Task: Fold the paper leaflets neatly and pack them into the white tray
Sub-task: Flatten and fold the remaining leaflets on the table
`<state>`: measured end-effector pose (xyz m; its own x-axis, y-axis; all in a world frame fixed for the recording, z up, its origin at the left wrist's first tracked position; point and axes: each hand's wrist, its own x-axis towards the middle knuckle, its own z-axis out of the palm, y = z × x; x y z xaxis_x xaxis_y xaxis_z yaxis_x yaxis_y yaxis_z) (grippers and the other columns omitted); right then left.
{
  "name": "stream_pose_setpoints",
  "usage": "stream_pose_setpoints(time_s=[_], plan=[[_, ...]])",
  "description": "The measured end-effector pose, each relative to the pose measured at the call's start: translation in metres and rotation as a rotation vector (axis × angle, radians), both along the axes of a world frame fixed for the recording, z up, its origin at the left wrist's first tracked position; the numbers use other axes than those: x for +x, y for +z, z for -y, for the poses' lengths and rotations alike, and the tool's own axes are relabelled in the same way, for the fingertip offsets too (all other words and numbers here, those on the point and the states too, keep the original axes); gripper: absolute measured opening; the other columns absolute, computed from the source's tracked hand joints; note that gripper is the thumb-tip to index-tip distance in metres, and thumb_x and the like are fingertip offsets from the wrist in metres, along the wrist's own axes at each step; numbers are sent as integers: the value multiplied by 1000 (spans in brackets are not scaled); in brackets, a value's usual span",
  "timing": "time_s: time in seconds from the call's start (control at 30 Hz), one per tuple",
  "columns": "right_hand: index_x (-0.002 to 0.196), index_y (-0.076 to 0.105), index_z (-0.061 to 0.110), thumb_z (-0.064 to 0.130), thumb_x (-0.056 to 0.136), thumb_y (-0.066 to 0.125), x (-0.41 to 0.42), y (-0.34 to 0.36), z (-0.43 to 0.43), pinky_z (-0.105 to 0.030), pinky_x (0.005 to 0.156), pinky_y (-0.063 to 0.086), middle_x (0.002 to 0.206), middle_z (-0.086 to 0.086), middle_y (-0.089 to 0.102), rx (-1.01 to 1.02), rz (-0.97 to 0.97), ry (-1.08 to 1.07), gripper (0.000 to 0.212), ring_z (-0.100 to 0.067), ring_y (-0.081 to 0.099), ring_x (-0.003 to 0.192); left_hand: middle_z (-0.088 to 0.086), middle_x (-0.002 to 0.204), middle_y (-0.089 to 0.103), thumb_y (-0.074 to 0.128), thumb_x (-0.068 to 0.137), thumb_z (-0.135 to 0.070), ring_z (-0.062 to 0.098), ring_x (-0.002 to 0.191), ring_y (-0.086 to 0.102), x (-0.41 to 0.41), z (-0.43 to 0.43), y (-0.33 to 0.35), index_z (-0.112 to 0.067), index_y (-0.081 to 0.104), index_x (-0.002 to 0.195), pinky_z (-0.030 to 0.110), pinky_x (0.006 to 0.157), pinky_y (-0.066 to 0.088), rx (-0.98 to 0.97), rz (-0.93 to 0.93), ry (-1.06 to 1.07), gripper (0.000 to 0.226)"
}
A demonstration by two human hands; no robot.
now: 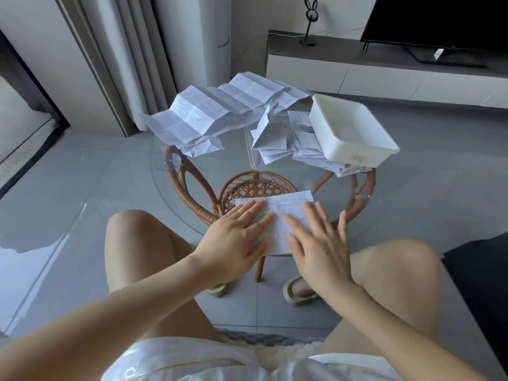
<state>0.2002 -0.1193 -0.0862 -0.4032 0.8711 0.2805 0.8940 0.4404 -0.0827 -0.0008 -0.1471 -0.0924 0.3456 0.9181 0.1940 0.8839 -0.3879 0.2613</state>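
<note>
The left hand (233, 237) and right hand (319, 248) lie flat, fingers extended, pressing the folded white printed paper leaflet (286, 207) at 6 o'clock on the round glass-topped rattan table (192, 199). The white rectangular plastic tray (357, 149) sits at 2 o'clock; creased unfolded leaflets (214, 111) lie at 11 o'clock.

Two hands (233, 237) (316, 244), one white tray (357, 151), leaflets (209, 114) too heaped to count.

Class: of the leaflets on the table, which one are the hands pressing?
The flat leaflet at the near edge, under the left hand and right hand; the long creased leaflet and the heap beside the white tray lie untouched.
</note>
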Motion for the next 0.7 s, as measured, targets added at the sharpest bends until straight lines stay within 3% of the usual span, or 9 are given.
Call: stream_pose_setpoints(time_s=[0.3,0.5,0.7], plan=[[131,57,23,36,92,31,47,1,-16,-71,100,25,133,-23,53,-27,54,-117,49,-44,51,121,14,150,36,34,94,-46,32,139,34,-1,0,3,-16,43,144,46,115,17,15,-28,0,59],[124,61,5,29,97,36,26,16,9,-56,110,25,135,-15,54,190,-86,213,44,-32,50,126,13,152,33,31,95,-48,30,142,29,-2,1,0,-17,39,145,45,117,20,28,-19,9,59],[127,60,5,41,101,28,1,-15,18,-46,108,29,133,-12,56,138,15,294,54,-28,52,125,7,157,22,27,92,-68,22,147,15,0,3,-3,-23,27,150,41,120,14,41,-50,-4,74]])
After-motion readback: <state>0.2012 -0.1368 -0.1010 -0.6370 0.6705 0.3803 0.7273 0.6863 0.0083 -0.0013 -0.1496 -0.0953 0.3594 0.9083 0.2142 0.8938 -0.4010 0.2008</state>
